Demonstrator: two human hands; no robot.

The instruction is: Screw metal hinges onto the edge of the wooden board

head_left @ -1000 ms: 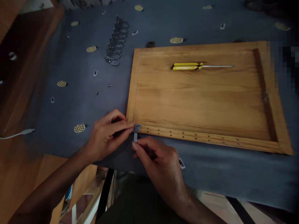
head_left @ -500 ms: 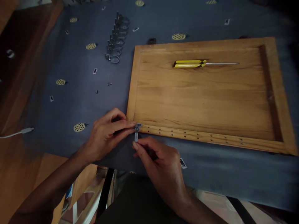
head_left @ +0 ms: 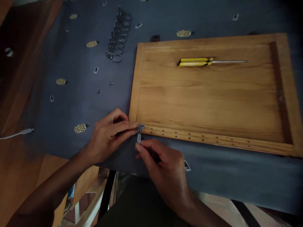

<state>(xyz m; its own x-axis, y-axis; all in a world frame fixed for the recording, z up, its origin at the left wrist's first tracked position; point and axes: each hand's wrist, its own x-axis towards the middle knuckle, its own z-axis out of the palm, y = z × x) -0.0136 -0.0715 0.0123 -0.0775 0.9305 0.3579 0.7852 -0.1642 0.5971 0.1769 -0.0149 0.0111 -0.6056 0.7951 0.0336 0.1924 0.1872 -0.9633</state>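
Note:
A small metal hook with a screw-holed plate lies at the near left corner of a framed wooden board. My left hand pinches the plate end between thumb and finger, against the board's edge strip. Below it, my right hand is closed on the hook's lower end with thumb and forefinger. Pairs of small dark holes run along the strip to the right. A yellow-handled screwdriver rests on the board's panel, its shaft pointing right.
Several more metal hooks stand in a row beyond the board's left side. Two loose screws, one screw and another screw, lie on the dark pineapple-print cloth. A white cable enters from the left.
The view has shifted slightly, so the board and screwdriver appear a little farther right. Both hands keep their grip on the hook, nearly still.

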